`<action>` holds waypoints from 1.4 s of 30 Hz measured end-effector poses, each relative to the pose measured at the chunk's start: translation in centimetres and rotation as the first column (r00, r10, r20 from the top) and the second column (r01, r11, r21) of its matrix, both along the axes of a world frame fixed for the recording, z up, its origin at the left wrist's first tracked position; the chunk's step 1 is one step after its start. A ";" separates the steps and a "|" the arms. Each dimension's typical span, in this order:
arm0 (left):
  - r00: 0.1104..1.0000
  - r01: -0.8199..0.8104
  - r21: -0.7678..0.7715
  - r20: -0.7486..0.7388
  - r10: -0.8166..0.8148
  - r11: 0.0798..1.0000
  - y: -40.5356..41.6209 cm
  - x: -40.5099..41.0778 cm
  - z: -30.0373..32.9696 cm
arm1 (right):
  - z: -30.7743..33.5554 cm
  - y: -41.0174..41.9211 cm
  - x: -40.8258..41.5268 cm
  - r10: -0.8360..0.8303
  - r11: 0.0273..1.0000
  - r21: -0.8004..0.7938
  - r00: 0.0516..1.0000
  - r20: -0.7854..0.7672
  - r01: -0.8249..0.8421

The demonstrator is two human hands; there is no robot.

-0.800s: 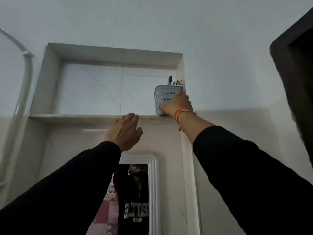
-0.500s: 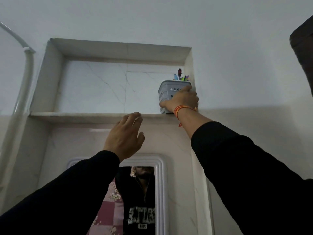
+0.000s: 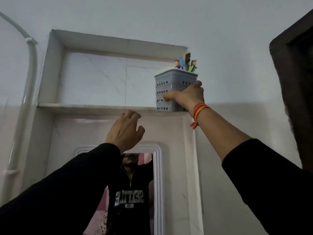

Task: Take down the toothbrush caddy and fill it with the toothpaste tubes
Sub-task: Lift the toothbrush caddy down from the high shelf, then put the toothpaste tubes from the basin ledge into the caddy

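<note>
Head view, caddy: we see the grey perforated caddy [image 3: 172,89] at the right end of the niche shelf [image 3: 94,106], its base at the shelf's front edge; whether it rests there or is just lifted we cannot tell.
Head view, contents: coloured brushes [image 3: 186,64] stick up out of its top.
Head view, right hand: our right hand [image 3: 188,97] wraps the caddy's lower front corner, thumb across the left face, fingers round the right side; the grip is clenched on the caddy.
Head view, left hand: our left hand [image 3: 126,131] is raised just below the shelf edge, fingers spread and loose, holding nothing.
Head view, tubes: no toothpaste is in sight.
Head view, below: a mirror [image 3: 133,192] hangs on the wall under the shelf.
Risk, tipping: we judge the low, one-handed hold could let the caddy lean as it clears the edge, spilling the brushes.
Risk, catching: its base may snag the shelf lip if we pull outward before lifting.
Risk, reach: at full stretch overhead, our hold could slip.
</note>
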State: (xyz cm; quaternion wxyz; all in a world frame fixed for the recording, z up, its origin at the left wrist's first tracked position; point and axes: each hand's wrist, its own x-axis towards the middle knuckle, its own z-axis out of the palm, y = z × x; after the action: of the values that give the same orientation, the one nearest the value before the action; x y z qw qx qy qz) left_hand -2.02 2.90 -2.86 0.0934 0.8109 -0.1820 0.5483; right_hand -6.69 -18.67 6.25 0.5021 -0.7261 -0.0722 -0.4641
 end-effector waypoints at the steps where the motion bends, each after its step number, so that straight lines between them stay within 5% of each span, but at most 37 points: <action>1: 1.000 0.024 -0.027 -0.014 -0.025 0.999 0.3 -0.6 -1.0 | -1.3 0.2 -0.8 0.033 0.999 0.010 0.999 0.004 -0.034; 11: 0.896 0.162 -0.138 -0.395 -0.204 0.977 4.3 -4.3 -20.0 | -23.8 5.1 -5.6 0.077 0.992 -0.079 0.977 -0.198 -0.094; 18: 0.671 0.074 -0.176 -0.719 -0.179 0.982 5.3 -4.7 -35.4 | -44.2 7.3 -4.9 0.101 0.991 -0.049 0.935 -0.341 -0.125; 26: 0.367 -0.049 -0.070 -0.929 -0.047 0.996 4.6 0.9 -47.7 | -63.6 5.2 -0.3 -0.014 0.999 -0.037 0.883 -0.470 -0.004; 34: 0.024 0.007 0.160 -0.987 0.159 0.987 3.5 7.4 -55.9 | -74.2 4.4 1.2 0.050 0.999 0.027 0.844 -0.534 -0.043; 42: -0.035 0.143 0.327 -0.942 0.335 0.934 2.3 10.2 -59.9 | -78.3 4.8 -1.8 0.107 0.993 0.012 0.818 -0.566 -0.121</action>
State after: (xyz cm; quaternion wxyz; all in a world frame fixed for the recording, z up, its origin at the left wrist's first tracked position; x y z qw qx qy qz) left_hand 8.16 5.19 -62.77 0.0187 0.9678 -0.0898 -0.2344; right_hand -8.50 -13.83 -72.04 0.5187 -0.8315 0.0306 -0.1966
